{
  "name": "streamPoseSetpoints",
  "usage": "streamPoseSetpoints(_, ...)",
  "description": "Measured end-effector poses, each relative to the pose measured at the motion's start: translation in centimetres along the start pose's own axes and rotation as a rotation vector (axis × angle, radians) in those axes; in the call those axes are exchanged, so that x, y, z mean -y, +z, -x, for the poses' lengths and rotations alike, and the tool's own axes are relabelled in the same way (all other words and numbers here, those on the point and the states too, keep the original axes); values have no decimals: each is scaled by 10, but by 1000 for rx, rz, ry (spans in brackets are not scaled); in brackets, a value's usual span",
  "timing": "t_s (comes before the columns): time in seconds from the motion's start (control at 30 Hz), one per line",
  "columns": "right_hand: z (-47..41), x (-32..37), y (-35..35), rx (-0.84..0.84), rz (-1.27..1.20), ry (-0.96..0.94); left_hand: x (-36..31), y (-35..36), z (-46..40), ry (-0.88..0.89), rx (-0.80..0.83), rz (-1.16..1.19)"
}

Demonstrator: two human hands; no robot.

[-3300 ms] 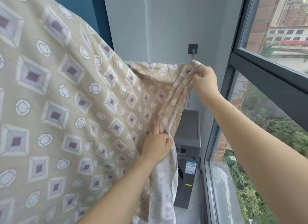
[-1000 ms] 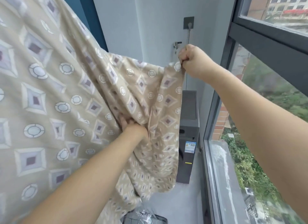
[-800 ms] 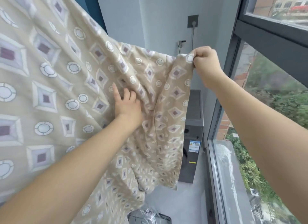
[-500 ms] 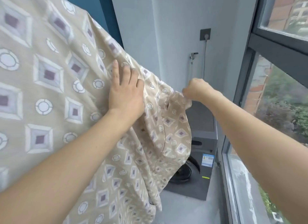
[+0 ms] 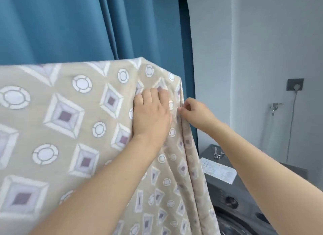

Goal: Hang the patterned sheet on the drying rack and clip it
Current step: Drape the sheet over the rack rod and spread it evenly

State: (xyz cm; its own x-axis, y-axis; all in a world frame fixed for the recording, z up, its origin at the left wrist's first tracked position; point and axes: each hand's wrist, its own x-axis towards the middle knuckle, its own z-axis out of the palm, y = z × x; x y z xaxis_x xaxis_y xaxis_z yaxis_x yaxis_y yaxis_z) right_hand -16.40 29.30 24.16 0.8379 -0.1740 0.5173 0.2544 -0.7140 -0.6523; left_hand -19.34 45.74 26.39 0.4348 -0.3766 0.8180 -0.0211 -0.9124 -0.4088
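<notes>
One soft beige sheet [image 5: 73,122], printed with white-edged diamonds and ringed circles, drapes over a straight top fold in front of the teal pleated curtain [image 5: 73,24], its right edge falling in loose vertical folds. The left hand [image 5: 151,114] presses flat on the sheet near its upper right corner, fingers together. Just right of it, the right hand [image 5: 195,114] pinches the sheet's edge; below sits one dark grey washing machine [image 5: 244,196].

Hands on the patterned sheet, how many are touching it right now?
2. The left hand lies on the patterned sheet near its top right corner; the right hand pinches its hanging right edge just beside it.
</notes>
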Motion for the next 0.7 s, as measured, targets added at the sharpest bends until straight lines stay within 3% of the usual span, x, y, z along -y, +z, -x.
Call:
streamPoseSetpoints(0.1, -6, 1, 0, -37, -4, -28, 1, -7, 1, -22, 225, 27)
streamPoseSetpoints(0.27, -1, 4, -6, -74, 20, -126, -17, -1, 1, -78, 380, 300)
streamPoseSetpoints(0.43, 2, -6, -14, -138, 15, -171, -26, -5, 6, -26, 417, 472)
streamPoseSetpoints(0.57, 5, -2, -20, -111, -252, -80, -17, -14, 14, 44, 470, 509)
streamPoseSetpoints(0.7, 8, 19, -20, -45, -169, -140, -10, -21, 22, 134, 525, 492)
